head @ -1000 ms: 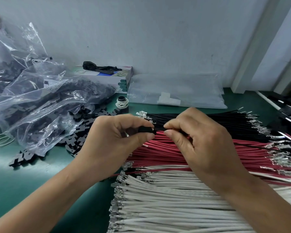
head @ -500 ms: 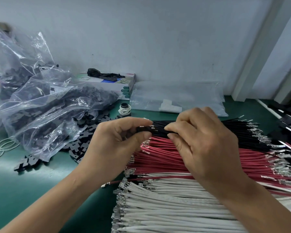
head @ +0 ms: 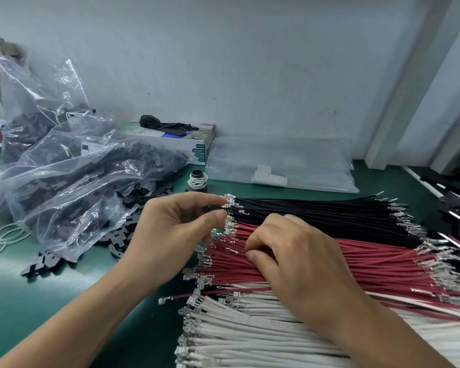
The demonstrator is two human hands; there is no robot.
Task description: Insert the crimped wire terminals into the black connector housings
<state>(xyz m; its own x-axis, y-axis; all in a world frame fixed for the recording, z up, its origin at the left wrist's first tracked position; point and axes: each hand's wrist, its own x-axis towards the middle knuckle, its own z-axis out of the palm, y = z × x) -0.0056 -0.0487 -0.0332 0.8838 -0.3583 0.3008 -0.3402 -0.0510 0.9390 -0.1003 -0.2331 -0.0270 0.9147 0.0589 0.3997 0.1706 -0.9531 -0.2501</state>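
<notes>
Left hand: the left hand is raised just past the near ends of the black wires, thumb and forefinger pinched on a small black connector housing. Only a sliver of the housing shows between the fingertips.

Why held so: the housing seems to face toward the wire stacks, probably so that a terminal can be pushed straight in from the right hand's side.

Right hand: the right hand lies knuckles-up on the red wires, fingers curled down into the bundle. It looks to be picking out one wire, but whether a wire is actually pinched I cannot tell; the fingertips are buried.

Wires: three flat stacks lie side by side on the green surface: black beyond the right hand, red under it, and white wires nearer than it. Their crimped terminals all point toward the left hand, likely so that each can be grabbed and fed without turning.

Stray wire: one red wire sticks out from the stack, below the left hand's wrist.

Spare housings: a clear bag of black parts spills loose black housings onto the surface just beyond and outside the left hand, within easy reach.

Step in hand: judging by this, fetching the next terminal for the held housing.
</notes>
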